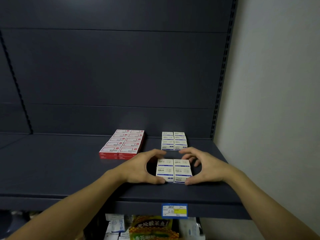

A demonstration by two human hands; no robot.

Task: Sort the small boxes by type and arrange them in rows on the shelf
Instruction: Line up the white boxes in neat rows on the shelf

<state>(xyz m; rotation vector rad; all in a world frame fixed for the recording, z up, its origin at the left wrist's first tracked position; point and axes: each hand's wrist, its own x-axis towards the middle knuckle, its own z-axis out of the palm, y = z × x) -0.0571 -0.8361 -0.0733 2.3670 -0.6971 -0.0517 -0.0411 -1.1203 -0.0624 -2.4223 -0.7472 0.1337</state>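
On the shelf (69,170), a block of flat boxes (123,144) lies in two columns running back to the rear panel, left of centre. To its right, apart, a second block (174,141) stands in two columns at the back. Before that, near the front edge, a four-box cluster (173,170) sits between the left hand (143,167) and right hand (204,168), thumbs at its front corners, fingers arched behind it.

head-worn view, facing forward and down, close over the shelf (69,170) front edge
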